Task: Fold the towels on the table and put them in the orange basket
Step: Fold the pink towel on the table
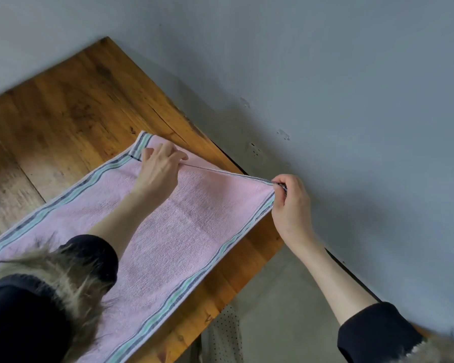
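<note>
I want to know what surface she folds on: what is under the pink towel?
The pink towel lies on a wooden table; both hands pinch its far edge. The wood beneath it is covered.

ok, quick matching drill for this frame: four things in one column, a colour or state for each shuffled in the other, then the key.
Things:
1. towel
2. table
3. left hand
4. right hand

Descriptions:
A. brown wood, partly covered
B. pinches the towel's far edge, over the pink cloth
C. pink with striped borders, spread out flat
D. pinches the towel's far corner, at the table's edge by the wall

Pairs: 1-C, 2-A, 3-B, 4-D
</note>
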